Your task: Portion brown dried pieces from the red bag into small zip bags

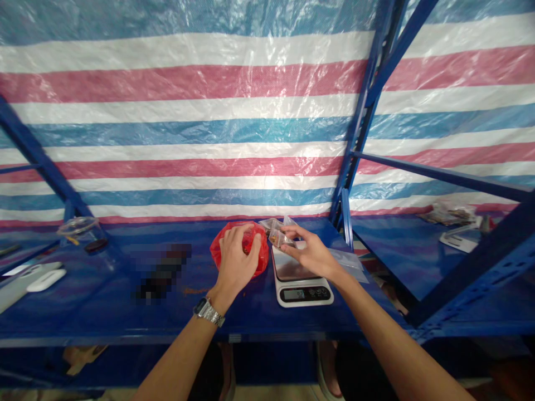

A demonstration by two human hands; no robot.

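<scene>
Two hands are working at the middle of the blue steel worktop point(104, 301), and we are following them through the head camera. Our left hand point(234, 262) is curling narrowly over a red plastic bag point(262, 257), gathering its thin film under the palm and fingers, while a steel wristwatch point(208, 312) is sitting on that wrist. Our right hand point(311, 254) is pinching a small clear bag point(279, 238) of brownish pieces between thumb and fingers, holding it just above a white digital kitchen scale point(301, 291) near the worktop's front edge. The pieces are too small for us to identify. We are judging both bags light, soft and rather slippery, so the clear one looks best taken by its top edge and the red one by a gathered fold. More clear bags point(270, 224) are lying behind the scale near the back edge. Toward the left, a blurred dark object point(163, 272) is lying mid-worktop, white objects point(45, 280) are resting at the left edge, and a clear plastic container point(79, 231) is standing near the back left corner, before a striped tarpaulin point(188, 133).
</scene>
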